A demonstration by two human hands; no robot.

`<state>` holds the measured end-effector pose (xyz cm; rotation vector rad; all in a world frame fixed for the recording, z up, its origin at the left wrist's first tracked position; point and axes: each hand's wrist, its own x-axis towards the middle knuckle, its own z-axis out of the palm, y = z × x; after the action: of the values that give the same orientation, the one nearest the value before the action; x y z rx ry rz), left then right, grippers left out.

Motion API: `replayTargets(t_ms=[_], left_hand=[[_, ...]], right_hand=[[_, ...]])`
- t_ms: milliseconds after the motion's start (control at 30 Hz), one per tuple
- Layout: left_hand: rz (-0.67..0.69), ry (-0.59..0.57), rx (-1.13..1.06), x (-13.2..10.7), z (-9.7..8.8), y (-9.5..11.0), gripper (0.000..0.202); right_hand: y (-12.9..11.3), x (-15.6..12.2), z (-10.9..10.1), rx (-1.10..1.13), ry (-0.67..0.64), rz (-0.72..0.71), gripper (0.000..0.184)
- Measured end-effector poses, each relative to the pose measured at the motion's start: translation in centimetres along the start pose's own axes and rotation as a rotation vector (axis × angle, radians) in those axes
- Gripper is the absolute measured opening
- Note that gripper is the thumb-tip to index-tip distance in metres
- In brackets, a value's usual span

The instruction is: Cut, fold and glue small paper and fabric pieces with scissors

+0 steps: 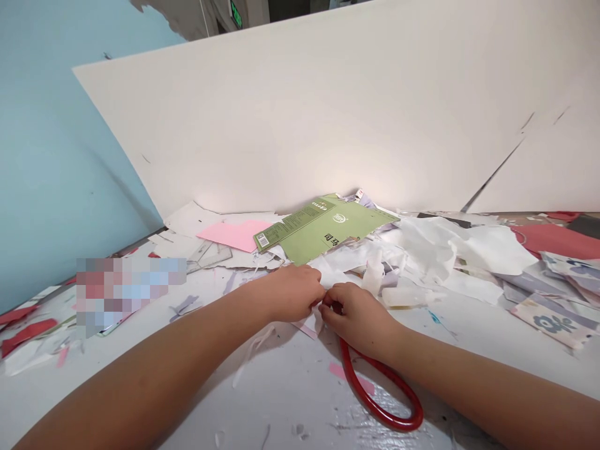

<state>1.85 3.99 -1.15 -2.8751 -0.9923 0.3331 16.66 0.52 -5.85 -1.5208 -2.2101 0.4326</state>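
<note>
The left hand and right hand meet near the middle of the desk, their fingers almost touching. The right fingers curl narrowly around the edge of a white scrap and appear to pinch it. The left fingertips press against the same scrap, but this view does not show whether they grip it or only steady it. The scrap lies just in front of a flattened green carton, and a pink-and-white strip pokes out below the hands. A red loop lies on the desk beneath the right wrist. A pink sheet sits to the left of the carton, with crumpled white paper to its right. Thin paper like this handles best when pinched on the finger pads, close to the edge, with both hands near each other so the strain stays on a short stretch. Keeping the wrists clear of the loop would help too
</note>
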Motion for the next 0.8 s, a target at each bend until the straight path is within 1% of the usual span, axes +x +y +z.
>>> replayTargets(t_ms=[67,167,233,300,400,500,633,800], left_hand=[[0.003,0.017,0.000,-0.1,0.0,0.0,0.015],[-0.027,0.133,-0.035,-0.8,-0.1,-0.4,0.017],[-0.123,0.225,-0.070,-1.7,0.0,-1.0,0.018],[-0.262,0.271,-0.136,-2.8,0.3,-1.4,0.016],[-0.432,0.247,-0.310,-4.2,1.5,-1.4,0.019],[-0.540,0.252,-0.426,-4.7,3.0,-0.7,0.018],[-0.591,0.304,-0.515,-4.3,4.6,-0.2,0.021],[-0.614,0.317,-0.564,-3.9,5.4,-0.4,0.023]], right_hand=[[0.0,0.0,0.0,-0.001,-0.004,0.003,0.017],[0.0,0.1,0.0,0.002,-0.015,0.017,0.016],[0.1,0.1,0.0,0.006,-0.024,0.026,0.017],[0.1,0.1,0.0,0.009,-0.033,0.036,0.018],[0.0,0.0,0.0,0.012,-0.040,0.047,0.019],[0.1,-0.1,0.0,0.013,-0.036,0.048,0.019],[0.1,-0.2,0.0,0.004,-0.027,0.043,0.019],[0.1,-0.1,0.0,-0.005,-0.019,0.043,0.019]])
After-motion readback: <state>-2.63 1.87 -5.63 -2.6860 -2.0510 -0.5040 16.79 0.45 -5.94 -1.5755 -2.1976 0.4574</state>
